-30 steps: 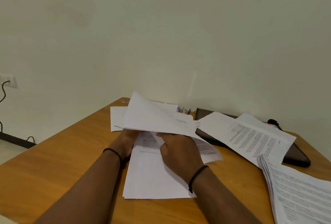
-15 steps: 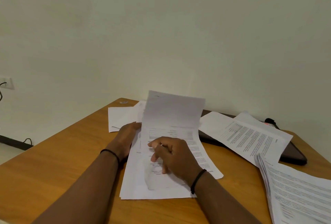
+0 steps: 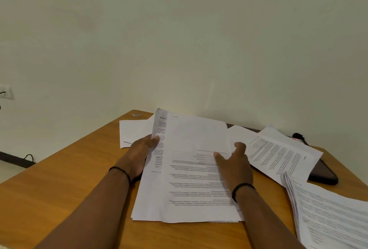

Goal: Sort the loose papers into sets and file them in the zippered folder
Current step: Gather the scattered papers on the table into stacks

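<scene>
Head view: my left hand point(image 3: 142, 152) pinches the raised left edge of the papers point(image 3: 196, 169) at frame centre — my right hand point(image 3: 234, 164) rests loose-fingered on them. Dark folder point(image 3: 323, 175) lies right, under more sheets point(image 3: 278, 153).

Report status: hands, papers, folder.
Left hand pinches lifted sheet's edge. Right hand rests open on centre stack. Folder buried under printed sheets.
</scene>
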A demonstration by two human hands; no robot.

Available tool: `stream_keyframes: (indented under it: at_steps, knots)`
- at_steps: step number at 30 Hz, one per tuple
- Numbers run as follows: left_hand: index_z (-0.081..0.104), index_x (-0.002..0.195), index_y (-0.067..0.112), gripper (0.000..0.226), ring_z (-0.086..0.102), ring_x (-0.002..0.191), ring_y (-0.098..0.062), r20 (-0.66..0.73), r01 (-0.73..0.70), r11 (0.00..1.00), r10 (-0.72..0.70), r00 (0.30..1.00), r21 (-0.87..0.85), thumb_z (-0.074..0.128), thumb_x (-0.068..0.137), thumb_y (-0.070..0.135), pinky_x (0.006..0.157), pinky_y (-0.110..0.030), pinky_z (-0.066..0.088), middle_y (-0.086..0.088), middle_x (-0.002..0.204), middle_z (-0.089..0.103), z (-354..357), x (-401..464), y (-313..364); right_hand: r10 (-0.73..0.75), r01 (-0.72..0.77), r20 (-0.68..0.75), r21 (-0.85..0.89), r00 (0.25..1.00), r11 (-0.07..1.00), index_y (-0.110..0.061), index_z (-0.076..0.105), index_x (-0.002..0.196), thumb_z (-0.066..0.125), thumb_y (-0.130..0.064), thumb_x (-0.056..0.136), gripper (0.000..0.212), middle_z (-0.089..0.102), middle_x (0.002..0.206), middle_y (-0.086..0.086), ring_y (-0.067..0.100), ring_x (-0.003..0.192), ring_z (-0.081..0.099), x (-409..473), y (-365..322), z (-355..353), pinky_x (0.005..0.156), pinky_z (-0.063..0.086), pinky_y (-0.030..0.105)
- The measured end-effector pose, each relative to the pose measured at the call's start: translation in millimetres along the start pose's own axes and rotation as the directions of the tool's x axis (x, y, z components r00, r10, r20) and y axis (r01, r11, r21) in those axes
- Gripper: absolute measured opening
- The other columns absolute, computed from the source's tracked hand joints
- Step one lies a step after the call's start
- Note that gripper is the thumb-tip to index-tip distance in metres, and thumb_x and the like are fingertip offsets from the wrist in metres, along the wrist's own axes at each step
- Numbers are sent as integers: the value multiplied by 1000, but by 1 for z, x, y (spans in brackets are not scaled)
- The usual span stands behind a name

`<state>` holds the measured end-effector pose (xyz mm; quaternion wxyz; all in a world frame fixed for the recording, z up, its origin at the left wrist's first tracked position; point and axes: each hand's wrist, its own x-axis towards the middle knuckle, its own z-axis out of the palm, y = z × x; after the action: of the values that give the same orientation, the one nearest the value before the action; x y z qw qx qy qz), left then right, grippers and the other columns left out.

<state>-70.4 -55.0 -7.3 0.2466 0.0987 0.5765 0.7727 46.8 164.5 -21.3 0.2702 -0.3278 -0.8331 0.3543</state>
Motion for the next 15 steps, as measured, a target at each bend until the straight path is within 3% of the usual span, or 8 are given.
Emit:
stream_keyframes:
  at_steps: [2,4,6,8,12,15]
  knots:
    - [64,118,13,23,72,81,-34,-9,3,1000,-2,1000,16,55,100,23,57,-38,59,-17,110,73,0,1,0,-35,33,22,90,999,995,-24,34,126,65,-21,91,47,63,116,6,18,92,59,0,1,2,61,41,16]
    - [64,118,12,22,72,82,-34,-32,17,1000,-16,999,24,55,100,23,58,-38,59,-16,109,74,1,2,0,-84,87,-45,76,995,993,-25,43,111,62,-10,90,32,65,109,7,19,89,62,3,3,4,55,38,12]
    - [64,116,12,20,72,82,-33,-50,34,999,-33,998,9,53,101,20,59,-39,60,-16,108,74,1,3,0,-119,128,-130,67,984,989,-23,55,97,58,-6,91,19,65,102,5,17,86,62,5,3,4,54,37,11]
    - [64,115,11,19,71,81,-33,-53,46,999,-46,998,-2,52,101,19,60,-40,59,-15,106,75,3,3,0,-101,115,-150,91,983,989,-21,66,84,54,-5,92,22,67,96,2,13,80,60,6,4,0,54,37,12]
    - [63,110,13,16,71,76,-32,-41,38,999,-38,998,2,54,100,20,57,-39,58,-13,97,75,4,1,0,-10,4,34,172,999,985,-15,76,78,50,-2,92,32,72,88,0,15,79,65,9,3,-2,59,46,17]
    - [64,106,13,14,71,70,-32,-40,20,1000,-19,999,5,60,96,21,54,-37,58,-14,90,74,4,0,0,-26,10,104,151,994,989,-15,76,83,53,-6,95,28,73,95,2,20,87,67,11,1,-2,64,49,17]
